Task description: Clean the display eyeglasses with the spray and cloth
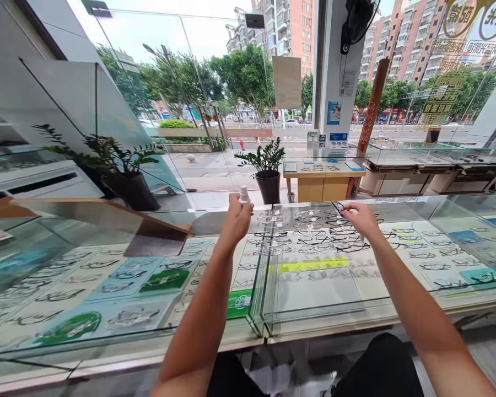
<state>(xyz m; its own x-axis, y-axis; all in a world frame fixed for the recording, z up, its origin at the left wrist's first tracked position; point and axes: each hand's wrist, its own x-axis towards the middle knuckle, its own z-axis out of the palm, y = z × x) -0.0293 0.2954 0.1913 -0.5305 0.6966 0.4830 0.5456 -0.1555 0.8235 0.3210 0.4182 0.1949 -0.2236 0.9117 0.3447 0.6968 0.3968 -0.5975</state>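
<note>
My left hand [238, 215] is wrapped around a small white spray bottle [243, 194], whose nozzle shows above the fingers. It is held above the glass counter near its far edge. My right hand [360, 216] pinches a dark-framed pair of glasses [339, 208] by one part at the far side of the counter. Below and left of that hand, several rows of glasses [312, 227] lie on the glass top, clear frames on the left and darker ones on the right.
Under the glass counter [314, 309] more frames lie on coloured panels. A wooden-edged mirror or stand [157, 245] rests on the left. Beyond the counter are a potted plant [268, 182], a wooden display table [322, 184] and large windows onto a street.
</note>
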